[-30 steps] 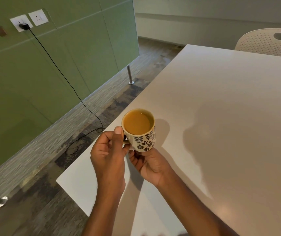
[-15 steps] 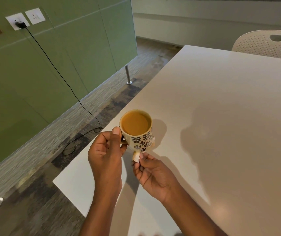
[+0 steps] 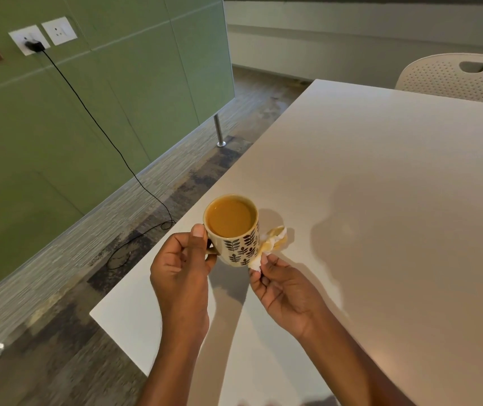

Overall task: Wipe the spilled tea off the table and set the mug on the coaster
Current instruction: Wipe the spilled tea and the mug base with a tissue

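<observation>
A cream mug [image 3: 239,244] with dark leaf prints, full of milky tea, is held above the near left corner of the white table [image 3: 381,177]. My left hand [image 3: 183,265] grips its handle, thumb on the rim. My right hand [image 3: 284,288] pinches a crumpled white tissue [image 3: 269,244] stained tea-brown, which pokes out to the right of the mug, close to its side. No coaster is in view, and I see no spill on the tabletop.
A perforated white chair [image 3: 454,77] stands at the table's far right. Left of the table are patterned floor, a green panel wall [image 3: 88,112] with sockets, a black cable [image 3: 111,142] trailing to the floor, and a metal leg [image 3: 219,130].
My right hand has come out from under the mug and moved right, drawing the stained tissue into view beside it. The mug stays held in my left hand.
</observation>
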### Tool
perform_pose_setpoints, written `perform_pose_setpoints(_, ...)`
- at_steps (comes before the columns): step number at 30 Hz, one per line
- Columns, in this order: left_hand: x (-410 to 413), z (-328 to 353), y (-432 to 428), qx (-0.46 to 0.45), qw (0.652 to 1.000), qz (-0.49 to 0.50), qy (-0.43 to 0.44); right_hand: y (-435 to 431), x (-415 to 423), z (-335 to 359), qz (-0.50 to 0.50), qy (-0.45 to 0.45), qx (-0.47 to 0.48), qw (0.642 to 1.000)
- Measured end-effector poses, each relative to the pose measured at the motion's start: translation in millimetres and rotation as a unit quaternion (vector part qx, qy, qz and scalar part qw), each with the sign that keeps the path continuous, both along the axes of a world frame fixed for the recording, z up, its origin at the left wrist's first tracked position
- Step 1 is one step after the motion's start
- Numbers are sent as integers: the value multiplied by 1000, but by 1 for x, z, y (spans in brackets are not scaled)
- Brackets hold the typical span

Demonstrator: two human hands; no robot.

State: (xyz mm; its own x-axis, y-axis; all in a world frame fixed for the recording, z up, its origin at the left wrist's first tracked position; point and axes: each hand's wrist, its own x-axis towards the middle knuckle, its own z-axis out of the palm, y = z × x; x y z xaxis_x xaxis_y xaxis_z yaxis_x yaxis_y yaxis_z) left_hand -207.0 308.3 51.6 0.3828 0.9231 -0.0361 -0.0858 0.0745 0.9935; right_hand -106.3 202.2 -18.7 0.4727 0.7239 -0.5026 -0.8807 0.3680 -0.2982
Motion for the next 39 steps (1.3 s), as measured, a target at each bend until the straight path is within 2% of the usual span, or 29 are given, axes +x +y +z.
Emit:
perform_pose_setpoints(10,4,2,-10,-13,1000,-22,-16,22,23,-1,-16,-41,10,999)
perform_pose_setpoints(15,7,1,-13,-11,999,-28,-11,34,20,3,9,-10,45,999)
perform_pose_setpoints(19,10,2,-14,0,999,-33,-11,42,11,3,25,-12,19,999)
perform_pose_setpoints(25,14,2,-9,-2,1000,-24,-5,41,-4,-2,47,30,15,998)
perform_pose_setpoints(32,17,-5,-1,5,1000,-27,-12,5,-10,-9,9,56,37,998)
perform_pose_setpoints(36,22,-12,2,-9,1000,-21,-7,-20,8,-9,-29,34,41,998)
perform_pose_setpoints(39,29,-21,5,-13,1000,-15,-2,-37,22,-9,-44,-19,47,998)
